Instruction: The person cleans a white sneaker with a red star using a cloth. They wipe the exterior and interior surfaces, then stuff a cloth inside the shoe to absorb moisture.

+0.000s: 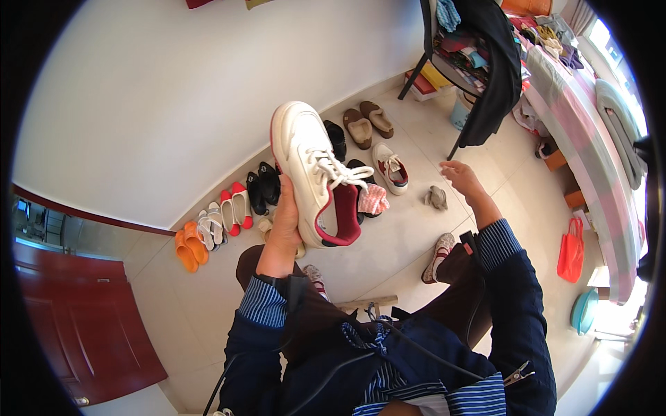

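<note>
My left hand (283,218) grips a cream-white sneaker (309,149) with a dark red lining and white laces. Its toe points up and away, its opening is turned to the right, and my fingers are partly hidden behind it. A similar sneaker (388,168) stands on the floor to the right of it. My right hand (465,182) is held out to the right, fingers loosely bent and apart, with nothing visible in them. Below it in the picture lies a crumpled grey cloth (436,198). A pink-and-white checked cloth (374,200) shows beside the held sneaker's opening.
Along the wall stand orange slippers (191,246), red-and-white flats (236,208), black shoes (263,186) and brown fleece-lined slippers (368,125). A chair (454,62) piled with clothes is at the far right. A bed (583,132), red bag (571,251) and teal basin (585,310) line the right side.
</note>
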A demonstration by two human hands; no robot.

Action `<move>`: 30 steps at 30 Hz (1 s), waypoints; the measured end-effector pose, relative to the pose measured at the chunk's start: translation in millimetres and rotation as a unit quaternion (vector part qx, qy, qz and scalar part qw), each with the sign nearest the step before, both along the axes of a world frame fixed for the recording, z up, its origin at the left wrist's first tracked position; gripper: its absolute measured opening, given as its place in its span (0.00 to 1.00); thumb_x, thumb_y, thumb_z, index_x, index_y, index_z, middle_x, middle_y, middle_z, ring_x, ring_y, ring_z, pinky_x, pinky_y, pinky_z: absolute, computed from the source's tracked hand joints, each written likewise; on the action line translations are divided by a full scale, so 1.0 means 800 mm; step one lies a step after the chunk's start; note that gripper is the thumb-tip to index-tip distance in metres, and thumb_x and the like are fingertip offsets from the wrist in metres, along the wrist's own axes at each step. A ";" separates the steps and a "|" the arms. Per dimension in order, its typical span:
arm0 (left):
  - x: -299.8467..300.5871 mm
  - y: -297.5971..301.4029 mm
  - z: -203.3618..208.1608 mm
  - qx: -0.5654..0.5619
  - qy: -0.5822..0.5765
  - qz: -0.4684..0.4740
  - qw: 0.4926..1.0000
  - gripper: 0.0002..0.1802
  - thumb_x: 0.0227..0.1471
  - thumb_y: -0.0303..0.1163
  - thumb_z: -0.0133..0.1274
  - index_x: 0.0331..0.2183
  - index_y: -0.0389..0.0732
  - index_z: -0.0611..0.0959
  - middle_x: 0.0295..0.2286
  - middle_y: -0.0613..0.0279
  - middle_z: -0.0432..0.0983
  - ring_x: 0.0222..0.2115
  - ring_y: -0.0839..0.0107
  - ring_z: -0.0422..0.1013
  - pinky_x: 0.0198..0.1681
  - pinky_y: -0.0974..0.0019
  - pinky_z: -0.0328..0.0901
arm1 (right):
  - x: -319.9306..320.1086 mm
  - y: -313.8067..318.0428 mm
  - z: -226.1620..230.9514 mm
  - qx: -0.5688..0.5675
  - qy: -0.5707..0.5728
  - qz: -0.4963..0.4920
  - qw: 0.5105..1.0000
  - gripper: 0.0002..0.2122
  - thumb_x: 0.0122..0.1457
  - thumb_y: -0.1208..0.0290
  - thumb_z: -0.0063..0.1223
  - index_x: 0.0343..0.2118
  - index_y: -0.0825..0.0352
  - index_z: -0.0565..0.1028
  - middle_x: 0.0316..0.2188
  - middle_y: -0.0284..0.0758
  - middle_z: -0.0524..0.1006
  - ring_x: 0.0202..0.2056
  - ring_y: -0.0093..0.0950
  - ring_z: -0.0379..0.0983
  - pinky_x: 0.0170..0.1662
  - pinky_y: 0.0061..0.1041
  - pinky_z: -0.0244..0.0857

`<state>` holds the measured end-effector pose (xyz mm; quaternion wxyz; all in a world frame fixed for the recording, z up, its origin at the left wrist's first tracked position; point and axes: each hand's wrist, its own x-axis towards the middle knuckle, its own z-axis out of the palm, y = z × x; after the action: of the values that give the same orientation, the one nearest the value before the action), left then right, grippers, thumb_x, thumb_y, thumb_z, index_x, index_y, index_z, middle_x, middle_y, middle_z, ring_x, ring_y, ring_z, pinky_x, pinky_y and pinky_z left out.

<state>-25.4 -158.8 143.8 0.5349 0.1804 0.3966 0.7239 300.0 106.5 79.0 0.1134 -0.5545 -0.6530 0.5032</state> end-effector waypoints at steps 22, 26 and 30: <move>-0.042 -0.039 0.024 -0.057 0.281 0.080 0.955 0.40 0.61 0.64 0.44 0.53 0.34 0.75 0.47 0.59 0.76 0.46 0.73 0.72 0.50 0.68 0.67 | -0.104 -0.153 0.096 0.386 -0.305 0.289 0.821 0.12 0.66 0.61 0.44 0.35 0.61 0.77 0.25 0.41 0.79 0.29 0.46 0.77 0.30 0.43 0.70; -0.042 -0.042 0.042 -0.028 0.212 0.054 0.975 0.44 0.60 0.66 0.43 0.57 0.34 0.70 0.49 0.54 0.76 0.47 0.69 0.74 0.49 0.65 0.71 | -0.078 -0.138 0.097 0.274 -0.301 0.278 0.870 0.13 0.63 0.56 0.49 0.33 0.59 0.79 0.28 0.38 0.81 0.36 0.42 0.79 0.38 0.41 0.71; -0.022 -0.040 0.053 -0.018 0.146 0.043 0.988 0.45 0.61 0.66 0.42 0.59 0.34 0.69 0.51 0.54 0.74 0.48 0.69 0.74 0.50 0.65 0.71 | -0.095 -0.158 0.117 0.252 -0.180 0.360 0.880 0.15 0.64 0.54 0.50 0.43 0.59 0.78 0.33 0.40 0.81 0.38 0.43 0.78 0.42 0.41 0.70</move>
<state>-43.0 -190.7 186.4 0.4425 0.2569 0.4908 0.7052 224.3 -20.2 172.3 -0.0590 -0.3143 -0.9218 0.2192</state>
